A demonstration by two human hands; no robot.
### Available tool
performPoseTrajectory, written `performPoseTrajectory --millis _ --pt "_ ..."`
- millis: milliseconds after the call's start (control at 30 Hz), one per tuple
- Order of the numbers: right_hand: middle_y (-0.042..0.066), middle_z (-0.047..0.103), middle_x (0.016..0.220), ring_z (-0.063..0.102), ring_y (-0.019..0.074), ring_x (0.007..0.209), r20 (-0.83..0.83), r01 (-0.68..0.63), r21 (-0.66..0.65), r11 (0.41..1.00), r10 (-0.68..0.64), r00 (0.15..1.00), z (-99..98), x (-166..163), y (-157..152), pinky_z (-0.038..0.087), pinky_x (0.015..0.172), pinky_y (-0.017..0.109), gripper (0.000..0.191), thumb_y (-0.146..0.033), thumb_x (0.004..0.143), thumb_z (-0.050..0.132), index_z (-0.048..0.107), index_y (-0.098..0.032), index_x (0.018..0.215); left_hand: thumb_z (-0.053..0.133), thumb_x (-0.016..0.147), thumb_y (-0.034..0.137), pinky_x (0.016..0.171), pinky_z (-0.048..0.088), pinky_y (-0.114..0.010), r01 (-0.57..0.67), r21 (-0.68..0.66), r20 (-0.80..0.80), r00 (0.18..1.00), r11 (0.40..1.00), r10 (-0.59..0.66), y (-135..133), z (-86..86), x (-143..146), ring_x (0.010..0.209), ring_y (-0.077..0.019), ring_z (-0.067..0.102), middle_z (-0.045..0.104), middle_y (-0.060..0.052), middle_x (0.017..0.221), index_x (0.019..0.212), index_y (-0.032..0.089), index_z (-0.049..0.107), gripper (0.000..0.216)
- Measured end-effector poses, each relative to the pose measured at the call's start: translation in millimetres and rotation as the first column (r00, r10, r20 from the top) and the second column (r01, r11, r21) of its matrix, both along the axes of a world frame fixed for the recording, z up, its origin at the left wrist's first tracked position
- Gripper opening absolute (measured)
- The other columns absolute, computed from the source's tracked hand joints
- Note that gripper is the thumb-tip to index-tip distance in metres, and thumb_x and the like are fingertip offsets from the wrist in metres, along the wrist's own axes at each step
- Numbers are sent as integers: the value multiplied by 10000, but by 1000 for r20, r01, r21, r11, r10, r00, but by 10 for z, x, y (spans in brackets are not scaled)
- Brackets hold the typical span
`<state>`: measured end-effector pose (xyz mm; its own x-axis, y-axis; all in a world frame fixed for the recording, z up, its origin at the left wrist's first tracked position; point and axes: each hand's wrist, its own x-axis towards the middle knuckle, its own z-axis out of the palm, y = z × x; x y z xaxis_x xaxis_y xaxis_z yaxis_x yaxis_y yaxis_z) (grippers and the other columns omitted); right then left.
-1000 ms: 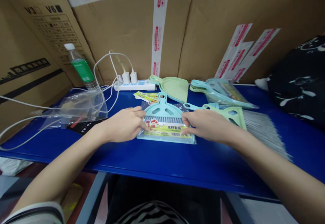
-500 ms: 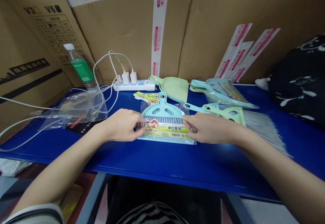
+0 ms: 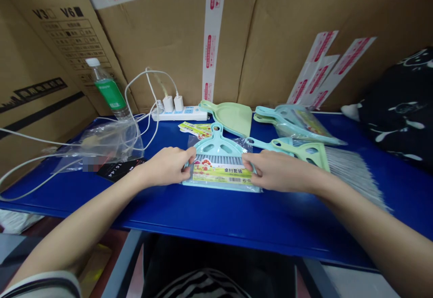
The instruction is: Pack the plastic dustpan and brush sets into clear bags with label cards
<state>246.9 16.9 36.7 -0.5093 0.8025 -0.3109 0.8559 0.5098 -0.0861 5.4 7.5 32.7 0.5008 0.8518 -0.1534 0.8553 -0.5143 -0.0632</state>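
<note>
A light-blue dustpan and brush set [image 3: 216,148] lies flat on the table in a clear plastic bag, its handle pointing away from me. A yellow-green printed card [image 3: 221,172] with red mushrooms covers the lower part of the bristles. My left hand [image 3: 171,165] pinches the bag's left edge between thumb and curled fingers. At the opposite edge my right hand [image 3: 274,169] is closed on the bag in the same way, partly hiding that side.
Behind lie a green dustpan [image 3: 233,116] and a bagged blue set [image 3: 301,124]. Loose brushes [image 3: 352,171] are on the right. A power strip [image 3: 192,114], white cables, a bottle [image 3: 110,93], a crumpled plastic bag [image 3: 98,142] and a phone [image 3: 120,168] occupy the left. Cardboard [image 3: 162,32] walls the back.
My left hand has shifted slightly along the bag's left edge, its thumb and fingers now nearer the dustpan. The right hand and the set have hardly moved.
</note>
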Motion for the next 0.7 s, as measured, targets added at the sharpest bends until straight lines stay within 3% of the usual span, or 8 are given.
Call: performPoseTrajectory --millis 267,467,700 --pt "-6 538 661 467 154 600 -10 -10 -28 1000 9 1000 15 2 -4 274 555 270 181 -118 756 489 357 -233 711 453 775 158 532 294 -274 8 4 -66 998 1000 -8 -7 8 18 578 -169 578 582 25 617 856 198 498 101" --pt "-6 507 601 414 140 539 32 -13 93 996 10 999 -26 -9 0 238 519 278 189 -168 736 496 336 -232 658 415 813 173 521 310 -283 17 47 -139 990 999 -11 -45 -3 53 619 -184 600 624 -15 714 858 182 509 104" --pt "-13 493 570 426 132 508 -8 -23 147 989 24 1000 -43 9 12 245 495 265 125 -172 699 497 388 -228 676 413 794 159 541 360 -281 35 59 -150 988 998 -26 -43 -14 48 623 -181 606 632 -19 732 866 177 510 122"
